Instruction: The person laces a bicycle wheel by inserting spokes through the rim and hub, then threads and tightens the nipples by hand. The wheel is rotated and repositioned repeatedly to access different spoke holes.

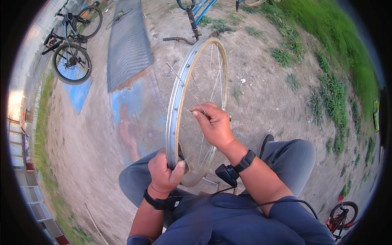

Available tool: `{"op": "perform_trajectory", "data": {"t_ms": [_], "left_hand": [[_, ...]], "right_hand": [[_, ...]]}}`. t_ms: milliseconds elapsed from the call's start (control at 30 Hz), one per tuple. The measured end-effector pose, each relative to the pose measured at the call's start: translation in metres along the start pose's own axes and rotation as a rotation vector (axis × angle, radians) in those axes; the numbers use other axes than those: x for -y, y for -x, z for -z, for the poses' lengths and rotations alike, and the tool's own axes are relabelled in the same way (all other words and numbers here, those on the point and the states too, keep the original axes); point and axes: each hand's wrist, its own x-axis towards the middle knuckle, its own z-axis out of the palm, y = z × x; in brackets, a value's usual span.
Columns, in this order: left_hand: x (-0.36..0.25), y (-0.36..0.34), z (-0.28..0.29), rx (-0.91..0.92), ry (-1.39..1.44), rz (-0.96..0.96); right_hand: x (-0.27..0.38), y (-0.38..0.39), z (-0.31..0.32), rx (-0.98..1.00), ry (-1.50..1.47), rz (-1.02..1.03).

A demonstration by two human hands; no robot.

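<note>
A bare bicycle wheel rim (171, 122), silver outside and yellowish along its inner edge, stands upright between my legs with several thin spokes in it. My left hand (163, 171) is closed around the rim's lower left part, thumb on the inner side. Inside the ring, my right hand (216, 125) pinches a spoke (183, 84) between thumb and fingers. That spoke slants up and left, and its far end shows beyond the rim. A small dark piece at my right fingertips is partly covered, so I cannot make out what it is.
Beyond the rim lie a handlebar (178, 39) and part of a blue bicycle frame (206, 11). A grey corrugated sheet (130, 45) and a blue-stained board (134, 110) lie on the dirt. Another bicycle (72, 61) stands far left, a red one (341, 218) lower right. Grass grows right.
</note>
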Motion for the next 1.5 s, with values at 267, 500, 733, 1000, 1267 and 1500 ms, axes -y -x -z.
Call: {"op": "perform_trajectory", "data": {"t_ms": [267,500,733,1000,1267,1500], "left_hand": [[0.006,0.001,-0.004,-0.012,0.047,-0.022],[0.009,0.003,-0.006,-0.032,0.010,-0.048],[0.009,0.002,-0.005,-0.041,0.009,-0.035],[0.007,-0.001,-0.005,-0.060,0.018,-0.020],[0.009,-0.001,-0.003,-0.074,-0.001,0.003],[0.010,0.001,-0.004,-0.065,0.017,0.004]], "right_hand": [[0.003,0.005,0.002,0.042,0.015,0.055],[0.004,0.017,0.001,0.083,0.000,0.002],[0.000,0.020,-0.002,0.087,0.021,0.044],[0.002,0.015,-0.001,0.076,0.031,0.014],[0.003,0.015,0.006,0.095,-0.004,0.060],[0.002,0.016,0.000,0.166,0.059,0.080]]}}
